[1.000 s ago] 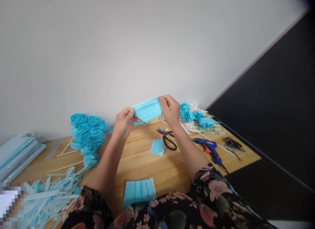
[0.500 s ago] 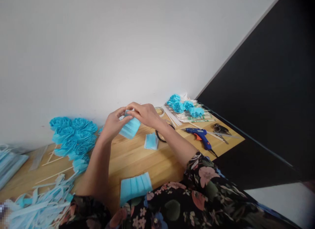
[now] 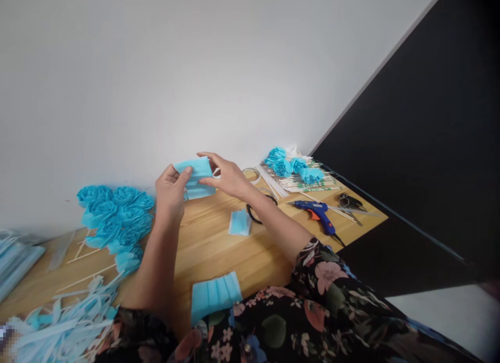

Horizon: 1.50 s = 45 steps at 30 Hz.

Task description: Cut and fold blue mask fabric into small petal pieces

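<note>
A light blue pleated face-mask piece (image 3: 197, 188) is held up above the table by my left hand (image 3: 169, 188). My left thumb lies flat on its front, with the other fingers behind. My right hand (image 3: 228, 176) is at the right edge of the piece, open. Its index finger reaches along the top corner and the thumb overlaps the front, with a gap between them. Below on the table lies a small blue and white folded square (image 3: 239, 223). Closer to my body is another pleated blue mask piece (image 3: 216, 294).
Blue crepe-like flowers (image 3: 117, 214) stand at left, above a heap of cut strips (image 3: 66, 321) and stacked masks (image 3: 17, 261). At right are a blue glue gun (image 3: 314, 209), scissors (image 3: 351, 204), a tape roll (image 3: 251, 175), a black ring (image 3: 255, 214) and more flowers (image 3: 283, 167) on packaged sticks.
The mask piece has turned from tilted to nearly level and moved slightly left and up. My right hand has loosened, its thumb and fingers spreading apart at the piece's right edge.
</note>
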Available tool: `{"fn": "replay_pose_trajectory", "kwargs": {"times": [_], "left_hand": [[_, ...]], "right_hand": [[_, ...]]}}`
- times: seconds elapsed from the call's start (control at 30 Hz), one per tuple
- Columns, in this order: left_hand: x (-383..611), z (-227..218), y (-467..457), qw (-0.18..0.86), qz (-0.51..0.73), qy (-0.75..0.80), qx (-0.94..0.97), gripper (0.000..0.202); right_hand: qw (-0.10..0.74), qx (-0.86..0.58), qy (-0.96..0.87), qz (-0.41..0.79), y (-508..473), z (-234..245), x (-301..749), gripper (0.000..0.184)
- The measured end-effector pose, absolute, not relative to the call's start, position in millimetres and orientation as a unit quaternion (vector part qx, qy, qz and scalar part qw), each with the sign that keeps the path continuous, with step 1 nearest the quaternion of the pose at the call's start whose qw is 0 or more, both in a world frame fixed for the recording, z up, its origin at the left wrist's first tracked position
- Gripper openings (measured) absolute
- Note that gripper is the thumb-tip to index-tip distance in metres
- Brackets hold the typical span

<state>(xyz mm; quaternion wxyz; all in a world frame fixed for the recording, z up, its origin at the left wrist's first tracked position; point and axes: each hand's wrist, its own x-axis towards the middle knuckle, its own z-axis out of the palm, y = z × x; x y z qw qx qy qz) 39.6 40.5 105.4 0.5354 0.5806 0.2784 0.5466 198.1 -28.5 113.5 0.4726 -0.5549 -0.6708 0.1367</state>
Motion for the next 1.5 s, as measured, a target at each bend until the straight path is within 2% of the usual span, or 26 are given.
{"fn": "replay_pose_trajectory", "kwargs": {"times": [0.2, 0.4, 0.63, 0.77, 0.87, 0.97, 1.03, 1.27, 1.5], "left_hand": [[41, 105, 42, 0.558, 0.584, 0.248, 0.535, 0.036], [42, 109, 41, 0.561, 0.639, 0.212, 0.481, 0.036], [44, 105, 43, 0.534, 0.677, 0.244, 0.444, 0.042], [42, 107, 42, 0.532, 0.667, 0.252, 0.456, 0.043], [41, 107, 41, 0.552, 0.625, 0.253, 0.491, 0.043], [43, 105, 38, 0.568, 0.558, 0.256, 0.547, 0.042], [44, 104, 35, 0.561, 0.516, 0.259, 0.593, 0.040], [49, 103, 27, 0.492, 0.450, 0.265, 0.697, 0.033], [47, 104, 30, 0.519, 0.439, 0.257, 0.687, 0.039]], "right_hand": [[0.465, -0.539, -0.673, 0.202, -24, 108, 193, 0.067], [0.423, -0.568, -0.679, 0.196, -25, 106, 184, 0.064], [0.382, -0.567, -0.698, 0.214, -24, 100, 167, 0.039], [0.353, -0.531, -0.723, 0.266, -27, 105, 179, 0.051], [0.420, -0.505, -0.699, 0.283, -28, 112, 197, 0.052], [0.511, -0.504, -0.649, 0.252, -30, 118, 208, 0.050], [0.538, -0.512, -0.633, 0.219, -33, 122, 210, 0.047], [0.535, -0.528, -0.645, 0.140, -38, 125, 204, 0.019], [0.558, -0.530, -0.629, 0.107, -36, 126, 208, 0.015]]}}
